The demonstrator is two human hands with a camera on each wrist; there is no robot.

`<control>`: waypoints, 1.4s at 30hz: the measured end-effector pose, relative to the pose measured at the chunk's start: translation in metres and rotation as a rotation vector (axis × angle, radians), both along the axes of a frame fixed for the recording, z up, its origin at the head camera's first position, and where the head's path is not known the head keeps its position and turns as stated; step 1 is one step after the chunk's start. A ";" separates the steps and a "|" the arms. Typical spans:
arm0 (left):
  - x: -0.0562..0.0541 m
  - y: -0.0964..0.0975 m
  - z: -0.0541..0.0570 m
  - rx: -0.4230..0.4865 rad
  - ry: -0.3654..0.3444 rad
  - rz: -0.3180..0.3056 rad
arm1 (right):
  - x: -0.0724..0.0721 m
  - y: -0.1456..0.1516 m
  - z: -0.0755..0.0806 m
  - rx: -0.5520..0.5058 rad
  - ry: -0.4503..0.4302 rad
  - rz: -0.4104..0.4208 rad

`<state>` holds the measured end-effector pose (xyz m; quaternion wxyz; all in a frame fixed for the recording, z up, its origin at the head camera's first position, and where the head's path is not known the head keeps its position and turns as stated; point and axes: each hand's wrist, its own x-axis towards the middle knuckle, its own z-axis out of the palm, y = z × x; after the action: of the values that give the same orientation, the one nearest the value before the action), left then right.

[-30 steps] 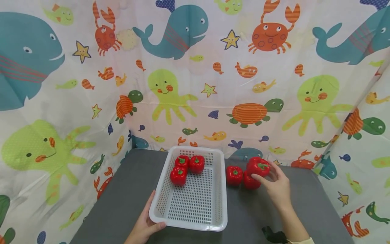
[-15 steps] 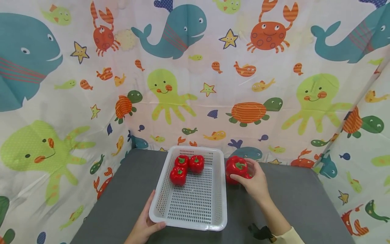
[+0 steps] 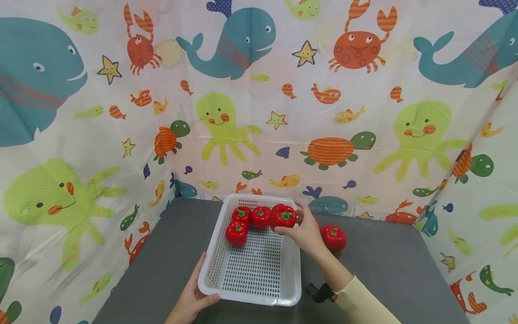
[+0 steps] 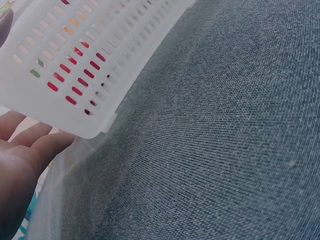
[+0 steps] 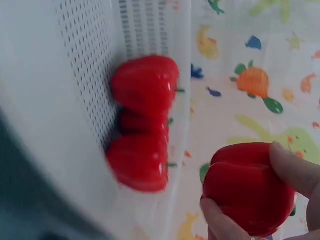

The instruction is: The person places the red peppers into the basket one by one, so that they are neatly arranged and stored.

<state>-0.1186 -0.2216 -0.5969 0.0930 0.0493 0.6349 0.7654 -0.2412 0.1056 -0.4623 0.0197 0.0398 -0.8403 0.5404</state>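
Observation:
A white perforated plastic basket (image 3: 297, 270) stands on the dark tabletop. Three red bell peppers with green stems, one of them the front bell pepper (image 3: 236, 233), sit in its back left part. My right hand (image 3: 305, 229) holds another bell pepper (image 3: 282, 216), thumb on one side and fingers on the other, over the basket's back right part. In the right wrist view this held bell pepper (image 5: 247, 190) shows above the basket's rim. My left hand (image 3: 193, 297) grips the basket's front left corner; its fingers (image 4: 50, 142) touch the corner in the left wrist view.
Right of the basket a bell pepper (image 3: 334, 238) rests on the table (image 3: 384, 270); another beside it is mostly hidden behind my right hand. A cloth curtain (image 3: 259, 148) printed with sea animals hangs behind and at both sides. A dark wrist mount (image 3: 321, 293) hangs at my right forearm.
My right hand has carried its bell pepper leftward, from above the bell peppers on the table to over the basket. The left hand and the basket stay in place.

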 end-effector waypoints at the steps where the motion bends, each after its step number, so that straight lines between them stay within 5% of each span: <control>1: 0.000 0.000 0.001 -0.001 0.000 0.004 | -0.003 -0.005 -0.001 0.015 -0.009 0.017; 6: -0.003 0.001 0.001 0.011 0.015 0.007 | -0.017 -0.027 -0.007 0.042 -0.035 0.083; 14: -0.004 0.003 -0.001 0.018 0.022 -0.003 | -0.030 -0.049 -0.022 -0.006 -0.109 0.052; 20: -0.003 0.003 0.001 0.019 0.019 0.005 | -0.034 -0.064 -0.035 0.176 -0.102 0.018; 28: -0.001 0.003 0.000 0.017 0.025 0.000 | -0.033 -0.080 -0.051 0.207 -0.200 0.006; 42: 0.008 0.006 -0.003 -0.008 0.025 0.014 | -0.027 -0.090 -0.074 0.271 -0.202 0.006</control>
<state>-0.1101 -0.2160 -0.5999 0.0799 0.0543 0.6396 0.7626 -0.2678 0.0154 -0.5359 -0.0723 -0.0097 -0.9030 0.4234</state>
